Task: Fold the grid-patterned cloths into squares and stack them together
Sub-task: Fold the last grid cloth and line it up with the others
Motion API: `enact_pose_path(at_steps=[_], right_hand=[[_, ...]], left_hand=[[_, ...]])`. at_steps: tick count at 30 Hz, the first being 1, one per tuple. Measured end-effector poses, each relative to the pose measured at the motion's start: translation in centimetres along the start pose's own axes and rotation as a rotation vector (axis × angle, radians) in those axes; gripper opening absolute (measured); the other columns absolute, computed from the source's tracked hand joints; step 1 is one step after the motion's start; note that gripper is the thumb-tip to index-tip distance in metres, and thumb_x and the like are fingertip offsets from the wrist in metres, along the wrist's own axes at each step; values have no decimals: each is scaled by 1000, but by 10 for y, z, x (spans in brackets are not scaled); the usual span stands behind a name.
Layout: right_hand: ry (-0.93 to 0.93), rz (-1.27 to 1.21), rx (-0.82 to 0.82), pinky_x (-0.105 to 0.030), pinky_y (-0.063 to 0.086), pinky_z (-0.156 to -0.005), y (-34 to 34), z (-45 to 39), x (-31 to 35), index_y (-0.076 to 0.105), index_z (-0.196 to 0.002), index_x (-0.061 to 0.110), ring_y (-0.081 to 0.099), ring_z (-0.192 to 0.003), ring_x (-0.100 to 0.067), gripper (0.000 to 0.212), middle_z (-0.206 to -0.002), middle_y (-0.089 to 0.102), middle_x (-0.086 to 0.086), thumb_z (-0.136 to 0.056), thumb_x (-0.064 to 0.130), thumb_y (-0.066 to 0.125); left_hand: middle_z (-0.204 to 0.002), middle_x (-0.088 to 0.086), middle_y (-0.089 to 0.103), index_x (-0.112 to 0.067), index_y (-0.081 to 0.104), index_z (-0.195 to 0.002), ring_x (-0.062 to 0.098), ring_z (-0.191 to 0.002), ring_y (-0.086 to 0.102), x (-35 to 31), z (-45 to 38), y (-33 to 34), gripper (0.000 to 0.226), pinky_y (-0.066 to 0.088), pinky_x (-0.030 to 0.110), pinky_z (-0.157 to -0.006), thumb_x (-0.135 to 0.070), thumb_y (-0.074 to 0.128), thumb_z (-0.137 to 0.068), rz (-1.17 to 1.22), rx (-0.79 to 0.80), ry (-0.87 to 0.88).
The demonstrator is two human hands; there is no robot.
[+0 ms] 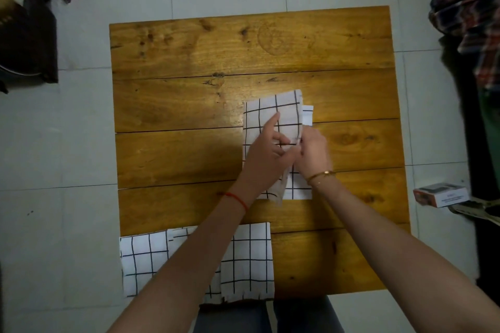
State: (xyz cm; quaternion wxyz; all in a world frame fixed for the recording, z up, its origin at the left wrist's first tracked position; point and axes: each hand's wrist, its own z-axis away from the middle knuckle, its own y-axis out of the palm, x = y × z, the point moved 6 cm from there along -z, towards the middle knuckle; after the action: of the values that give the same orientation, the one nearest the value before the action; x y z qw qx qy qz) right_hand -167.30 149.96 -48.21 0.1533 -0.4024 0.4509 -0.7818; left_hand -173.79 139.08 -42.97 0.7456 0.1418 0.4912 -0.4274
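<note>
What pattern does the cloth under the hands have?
White with a black grid, cloth, head view.

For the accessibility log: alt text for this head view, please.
Both hands work a grid-patterned cloth mid-fold on a wooden table: left hand presses it, right hand pinches its edge. Unfolded grid cloths lie at the near edge.
</note>
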Motion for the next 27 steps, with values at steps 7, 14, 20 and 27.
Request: enact_pose_path(at_steps=[7,14,20,27], right_hand=[[408,-504,-54,-24,32,-59,-16,4,-57,64,-80,13,43,-58,-9,27,-60,52,5,-96,29,48],[392,-232,-36,-24,48,-66,-9,-13,-60,63,-85,16,55,-64,-12,8,-60,56,8,-86,24,61],[199,83,-160,-35,44,-76,-17,-17,-33,50,-98,12,51,-85,-22,20,-92,54,-5,-82,22,56],[-285,336,13,-45,34,-107,17,-37,43,41,-137,14,33,-134,-30,51,-143,42,-4,-86,18,47]], left_hand=[[-124,0,50,-19,35,-145,12,-108,49,38,3,3,60,45,26,-94,-24,61,-91,-280,-48,99],[-151,2,31,-17,32,-147,23,-140,24,74,7,-30,60,24,36,-116,-19,56,-92,-831,-30,132],[-155,2,23,-19,26,-149,27,-142,19,79,4,-32,64,27,43,-115,-20,54,-92,-974,-8,103],[-161,0,9,-17,12,-153,30,-147,10,62,-34,-42,76,21,51,-117,-21,55,-91,-1064,-61,106]])
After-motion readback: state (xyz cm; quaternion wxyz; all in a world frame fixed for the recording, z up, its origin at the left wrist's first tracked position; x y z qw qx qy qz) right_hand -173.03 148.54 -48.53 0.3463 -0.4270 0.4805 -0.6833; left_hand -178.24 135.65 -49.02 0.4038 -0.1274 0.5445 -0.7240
